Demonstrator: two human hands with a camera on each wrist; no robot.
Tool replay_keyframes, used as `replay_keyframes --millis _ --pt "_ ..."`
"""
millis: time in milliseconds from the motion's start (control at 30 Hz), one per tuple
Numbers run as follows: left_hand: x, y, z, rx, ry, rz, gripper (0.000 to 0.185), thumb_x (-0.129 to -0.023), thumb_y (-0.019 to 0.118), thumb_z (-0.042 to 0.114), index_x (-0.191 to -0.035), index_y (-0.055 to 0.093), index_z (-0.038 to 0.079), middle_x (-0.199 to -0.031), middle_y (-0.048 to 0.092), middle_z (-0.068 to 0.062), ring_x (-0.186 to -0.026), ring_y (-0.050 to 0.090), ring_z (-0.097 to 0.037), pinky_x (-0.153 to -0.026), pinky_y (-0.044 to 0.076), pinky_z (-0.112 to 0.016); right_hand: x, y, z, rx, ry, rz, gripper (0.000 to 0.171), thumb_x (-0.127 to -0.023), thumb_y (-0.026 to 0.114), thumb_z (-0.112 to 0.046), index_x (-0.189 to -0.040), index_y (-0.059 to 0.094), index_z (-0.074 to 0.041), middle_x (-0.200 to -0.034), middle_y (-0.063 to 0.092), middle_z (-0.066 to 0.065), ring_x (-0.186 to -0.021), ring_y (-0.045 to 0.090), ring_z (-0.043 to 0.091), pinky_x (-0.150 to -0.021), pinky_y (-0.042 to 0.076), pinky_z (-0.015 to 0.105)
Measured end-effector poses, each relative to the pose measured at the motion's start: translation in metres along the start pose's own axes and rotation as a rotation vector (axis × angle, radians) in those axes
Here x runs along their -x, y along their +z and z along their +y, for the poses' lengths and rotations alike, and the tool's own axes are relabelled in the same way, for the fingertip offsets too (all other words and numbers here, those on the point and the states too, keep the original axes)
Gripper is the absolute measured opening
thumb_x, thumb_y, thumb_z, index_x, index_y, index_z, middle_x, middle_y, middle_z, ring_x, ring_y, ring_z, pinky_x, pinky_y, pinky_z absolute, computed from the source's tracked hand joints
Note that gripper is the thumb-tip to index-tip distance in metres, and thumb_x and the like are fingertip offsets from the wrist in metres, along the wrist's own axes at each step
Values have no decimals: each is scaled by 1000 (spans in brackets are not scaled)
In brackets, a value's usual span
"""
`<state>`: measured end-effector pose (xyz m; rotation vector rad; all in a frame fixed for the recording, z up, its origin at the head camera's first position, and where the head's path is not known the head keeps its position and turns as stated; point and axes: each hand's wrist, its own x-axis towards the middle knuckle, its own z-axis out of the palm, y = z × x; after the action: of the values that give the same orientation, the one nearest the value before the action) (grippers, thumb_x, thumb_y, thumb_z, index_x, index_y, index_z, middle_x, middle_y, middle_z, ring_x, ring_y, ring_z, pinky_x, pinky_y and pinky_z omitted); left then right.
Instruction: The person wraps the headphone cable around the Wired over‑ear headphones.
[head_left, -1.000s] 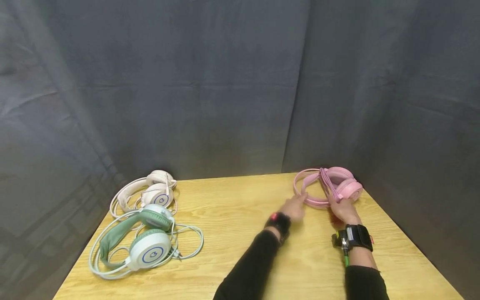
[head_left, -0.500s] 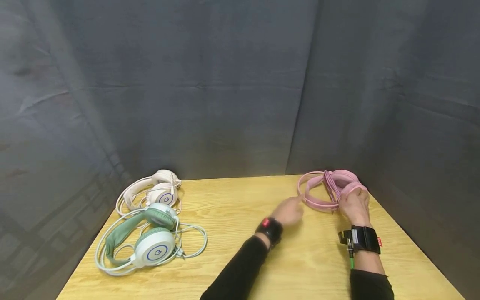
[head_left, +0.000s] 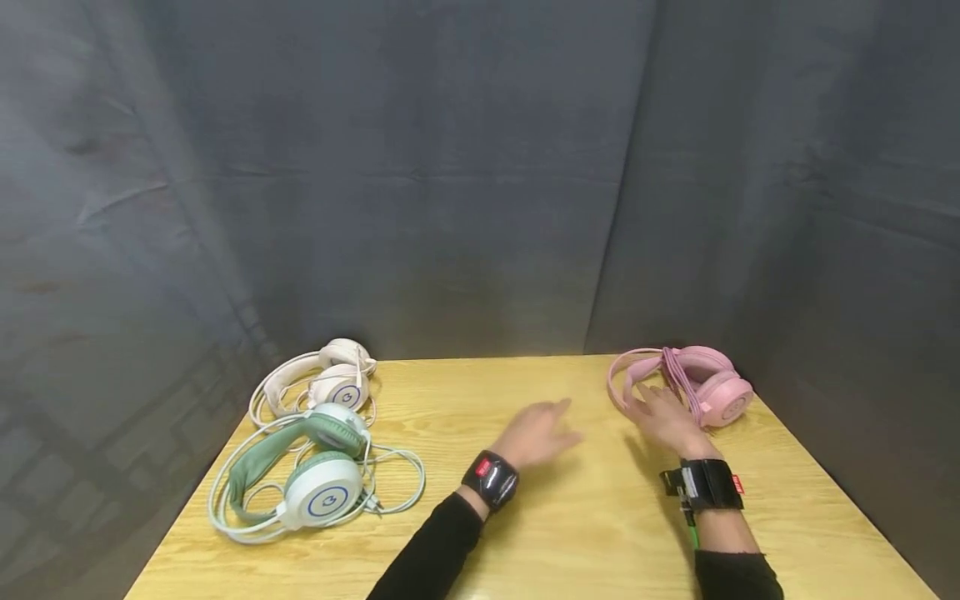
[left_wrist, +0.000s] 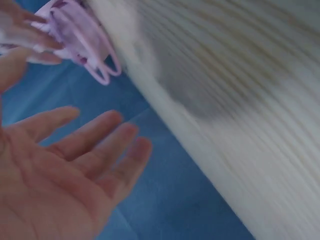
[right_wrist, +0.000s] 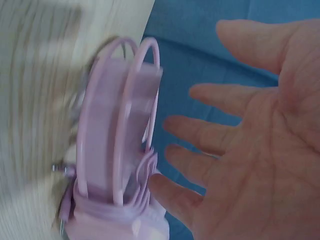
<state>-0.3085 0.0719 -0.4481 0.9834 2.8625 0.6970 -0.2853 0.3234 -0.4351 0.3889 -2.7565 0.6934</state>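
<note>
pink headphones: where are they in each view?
Head: pink headphones at the table's far right corner, just beyond the right hand.
Left wrist: top left, blurred.
Right wrist: left of centre, beside the open palm.
Shared landmark: the wooden table edge against the dark cloth.

your head view looks forward and down from above the near edge of the desk (head_left: 600,517), taking in the whole top and the dark curtain behind it. your left wrist view sits close under the left hand (left_wrist: 60,170), facing along the palm. your right wrist view sits equally close to the right hand (right_wrist: 255,150). all three views share the pink headphones (head_left: 690,385).
</note>
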Motion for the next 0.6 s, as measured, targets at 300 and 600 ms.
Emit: replay_keyframes --millis 300,600 --pt "56 -33 -20 66 4 14 54 -98 54 41 -140 51 7 -137 59 -11 -125 57 -25 -106 46 -40 0 0 -23 -6 104 -202 57 -102 45 -28 -141 38 13 -138 39 43 -131 33 59 -104 32 70" --pt "96 -60 -41 -1 -4 27 50 -97 57 41 -133 58 6 -129 64 -12 -120 61 -25 -101 50 -40 -5 13 -31 -67 59 -281 57 -103 45 -27 -137 40 18 -147 25 42 -133 33 57 -108 32 65"
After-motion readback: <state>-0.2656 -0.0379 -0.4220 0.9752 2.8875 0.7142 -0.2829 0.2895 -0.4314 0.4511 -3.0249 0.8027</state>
